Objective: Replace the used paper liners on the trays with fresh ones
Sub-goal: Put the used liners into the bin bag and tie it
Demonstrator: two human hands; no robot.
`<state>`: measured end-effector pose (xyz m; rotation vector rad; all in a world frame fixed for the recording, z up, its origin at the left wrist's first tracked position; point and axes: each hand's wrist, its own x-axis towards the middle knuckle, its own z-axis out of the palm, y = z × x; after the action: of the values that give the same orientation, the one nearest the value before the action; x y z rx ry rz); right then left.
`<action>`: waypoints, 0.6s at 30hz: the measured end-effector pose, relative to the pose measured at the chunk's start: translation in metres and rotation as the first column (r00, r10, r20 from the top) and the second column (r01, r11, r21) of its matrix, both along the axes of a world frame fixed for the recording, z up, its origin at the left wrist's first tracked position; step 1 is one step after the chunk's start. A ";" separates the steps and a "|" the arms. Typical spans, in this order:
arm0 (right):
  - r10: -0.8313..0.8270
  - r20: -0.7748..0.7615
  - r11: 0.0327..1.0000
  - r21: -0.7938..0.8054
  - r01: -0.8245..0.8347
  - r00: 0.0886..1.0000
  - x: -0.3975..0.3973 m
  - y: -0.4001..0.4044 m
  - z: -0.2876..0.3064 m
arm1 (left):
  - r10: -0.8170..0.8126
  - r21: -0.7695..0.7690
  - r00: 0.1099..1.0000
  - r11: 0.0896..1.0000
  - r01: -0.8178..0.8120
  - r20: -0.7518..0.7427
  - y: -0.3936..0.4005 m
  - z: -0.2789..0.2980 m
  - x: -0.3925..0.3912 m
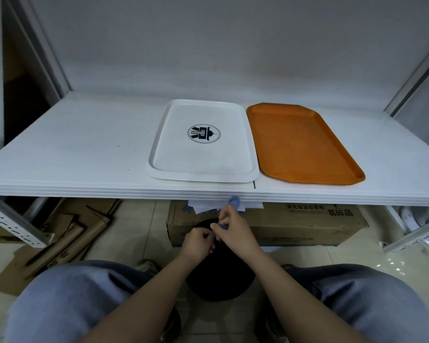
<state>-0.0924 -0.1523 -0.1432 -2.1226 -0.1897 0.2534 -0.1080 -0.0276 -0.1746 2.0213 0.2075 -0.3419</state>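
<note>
A white tray (159, 144) with a round dark logo lies on the white shelf, and an orange tray (305, 144) lies right beside it; neither shows a liner. Below the shelf's front edge, white paper sheets (203, 206) with blue marks stick out on top of a cardboard box. My right hand (235, 231) pinches a small blue piece just under those sheets. My left hand (198, 243) sits close beside it with curled fingers, over a black bin (221, 280) between my knees. What the left fingers hold is hidden.
The white shelf (72, 149) spans the view, with metal uprights at both sides. A cardboard box (295, 226) stands under it on the tiled floor. Flattened cardboard pieces (60, 238) lie at the left. My knees frame the bin.
</note>
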 end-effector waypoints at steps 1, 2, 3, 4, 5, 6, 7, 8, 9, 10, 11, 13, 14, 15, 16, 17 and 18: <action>0.008 0.013 1.000 -0.002 -0.008 1.000 0.000 0.003 0.002 | -0.024 -0.010 1.000 1.000 0.024 -0.007 -0.001 0.002 0.001; 0.025 0.018 1.000 -0.002 -0.025 1.000 0.000 0.005 0.004 | -0.062 -0.026 0.998 0.998 0.062 -0.012 -0.001 0.004 0.001; 0.041 0.015 0.999 0.001 -0.041 0.999 0.000 0.007 0.006 | -0.103 -0.049 0.995 0.994 0.102 -0.015 -0.001 0.007 0.001; 0.054 0.012 0.998 0.012 -0.054 0.998 0.000 0.008 0.008 | -0.139 -0.083 0.990 0.987 0.137 -0.017 -0.001 0.009 0.000; 0.064 0.007 0.997 0.034 -0.064 0.998 0.000 0.009 0.009 | -0.163 -0.102 0.986 0.982 0.161 -0.016 0.000 0.009 -0.001; 0.077 -0.001 0.995 0.056 -0.077 0.997 -0.001 0.009 0.009 | -0.167 -0.102 0.986 0.981 0.165 -0.013 0.001 0.008 -0.002; 0.092 -0.011 0.993 0.075 -0.091 0.996 -0.001 0.010 0.009 | -0.151 -0.093 0.989 0.984 0.149 -0.010 0.002 0.006 -0.002; 0.100 -0.024 0.991 0.094 -0.097 0.995 -0.001 0.011 0.009 | -0.122 -0.098 0.993 0.988 0.120 -0.007 0.003 0.005 -0.002; 0.105 -0.043 0.987 0.131 -0.099 0.994 -0.001 0.013 0.009 | -0.094 -0.122 0.995 0.988 0.092 -0.014 0.003 0.003 -0.001; 0.106 -0.074 0.979 0.185 -0.091 0.992 -0.002 0.014 0.010 | -0.070 -0.160 0.997 0.985 0.065 -0.027 0.003 0.002 -0.001; 0.105 -0.118 0.964 0.257 -0.072 0.987 -0.002 0.015 0.010 | -0.051 -0.188 0.997 0.981 0.040 -0.055 0.002 0.003 -0.001; 0.094 -0.196 0.939 0.342 -0.022 0.976 0.000 0.013 0.009 | -0.010 -0.199 0.991 0.980 -0.017 -0.133 0.002 0.009 0.000; 0.090 -0.211 0.951 0.308 -0.021 0.973 0.000 0.009 0.007 | 0.000 -0.205 0.987 0.978 -0.034 -0.163 0.002 0.012 0.000; 0.091 -0.205 0.977 0.206 -0.048 0.975 0.001 0.004 0.006 | 0.004 -0.208 0.983 0.977 -0.043 -0.184 0.003 0.014 0.000; 0.105 -0.177 0.994 0.042 -0.099 0.979 0.002 -0.001 0.005 | 0.008 -0.215 0.979 0.975 -0.053 -0.205 0.004 0.014 0.000; 0.148 -0.123 0.974 -0.155 -0.167 0.981 0.001 -0.006 0.004 | 0.010 -0.226 0.974 0.972 -0.062 -0.225 0.005 0.015 0.001; 0.219 -0.060 0.912 -0.342 -0.226 0.974 0.002 -0.010 0.001 | 0.013 -0.237 0.971 0.969 -0.071 -0.238 0.007 0.015 0.001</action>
<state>-0.0905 -0.1623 -0.1421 -2.4495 -0.4022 0.4721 -0.1070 -0.0210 -0.1594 1.7287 0.3388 -0.5531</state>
